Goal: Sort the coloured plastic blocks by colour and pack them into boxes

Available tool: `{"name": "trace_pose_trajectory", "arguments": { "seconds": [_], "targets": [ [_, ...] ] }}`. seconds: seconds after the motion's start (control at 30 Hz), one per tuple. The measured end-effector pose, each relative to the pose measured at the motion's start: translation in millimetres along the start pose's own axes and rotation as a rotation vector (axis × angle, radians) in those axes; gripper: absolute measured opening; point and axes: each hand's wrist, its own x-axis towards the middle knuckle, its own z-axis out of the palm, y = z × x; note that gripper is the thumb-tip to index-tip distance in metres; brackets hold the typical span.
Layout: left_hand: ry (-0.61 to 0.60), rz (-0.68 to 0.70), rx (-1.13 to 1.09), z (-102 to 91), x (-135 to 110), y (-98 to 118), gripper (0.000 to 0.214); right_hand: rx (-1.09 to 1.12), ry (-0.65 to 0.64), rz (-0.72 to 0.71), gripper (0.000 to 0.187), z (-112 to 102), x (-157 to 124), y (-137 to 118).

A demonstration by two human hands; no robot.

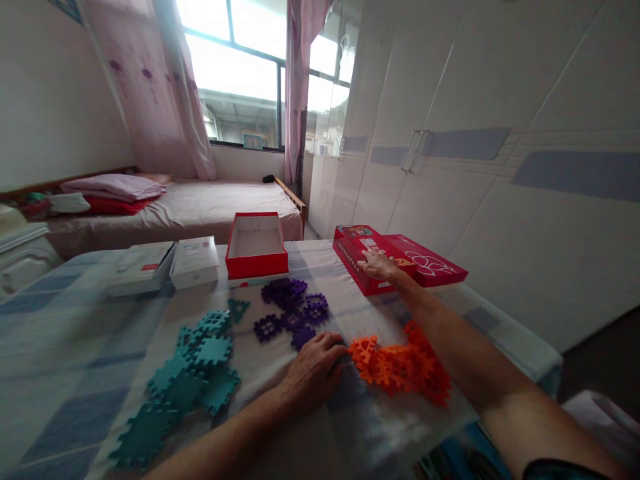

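While the left grip (315,369) is unclear, the right grip (379,264), seemingly loose, touches a red box (361,241).

1. On the table (260,367), clock centred on the middle pile (293,317).
2. Left pile (186,388) at eight, right pile (400,367) at four!
3. Open box (257,268) at eleven, two boxes (195,262) at ten.
4. Over at two, thick box (355,250), with flat box (435,263) at its three.
5. Beyond: bed (225,200) at eleven, wardrobe (480,220) at two.

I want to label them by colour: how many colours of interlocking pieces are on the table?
3: teal pieces left of the left hand, purple pieces just beyond it, and orange pieces to its right. Pieces overlap, so another colour could be hidden.
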Motion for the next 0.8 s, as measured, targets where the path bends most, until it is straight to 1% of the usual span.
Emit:
{"name": "trace_pose_trajectory", "arguments": {
  "seconds": [0.1, 0.2, 0.27, 0.3, 0.37, 0.43, 0.5, 0.57, 0.6, 0.67, 0.73, 0.8],
  "targets": [
    [0.004, 0.002, 0.020, 0.6, -1, -1, 0.030, 0.013, -0.025, -0.024, 0.051, -5, -2, 6],
    [0.001, -0.009, 0.033, 1.0, -1, -1, 0.030, 0.016, -0.015, -0.044, 0.047, -10, -5, 8],
    [-0.004, -0.011, 0.035, 1.1, -1, 0, 0.027, 0.017, 0.033, -0.053, 0.043, -13, -8, 1],
    [-0.006, -0.009, 0.036, 1.3, 0, 0, 0.026, 0.016, 0.070, -0.064, 0.043, -13, -10, -7],
    [-0.003, -0.004, 0.040, 1.8, 1, 1, 0.025, 0.048, 0.159, -0.139, 0.044, -12, -14, -31],
    [0.006, 0.004, 0.042, 2.8, 1, 0, 0.025, 0.147, 0.227, -0.303, 0.044, -8, -18, -65],
    [0.013, 0.013, 0.045, 4.3, 2, -1, 0.024, 0.267, 0.242, -0.509, 0.043, -4, -20, -104],
    [0.014, 0.022, 0.051, 6.6, 2, -3, 0.023, 0.315, 0.221, -0.645, 0.046, 2, -19, -141],
    [0.010, 0.023, 0.053, 8.1, 2, -4, 0.023, 0.310, 0.203, -0.671, 0.050, 5, -17, -157],
    [0.004, 0.022, 0.051, 11.9, 3, -7, 0.024, 0.278, 0.164, -0.655, 0.056, 12, -11, -182],
    [0.005, 0.027, 0.045, 16.1, 4, -10, 0.025, 0.256, 0.130, -0.605, 0.057, 19, -4, -199],
    [0.021, 0.051, 0.035, 19.6, 6, -12, 0.029, 0.254, 0.124, -0.550, 0.051, 25, 3, -209]
  ]
}}
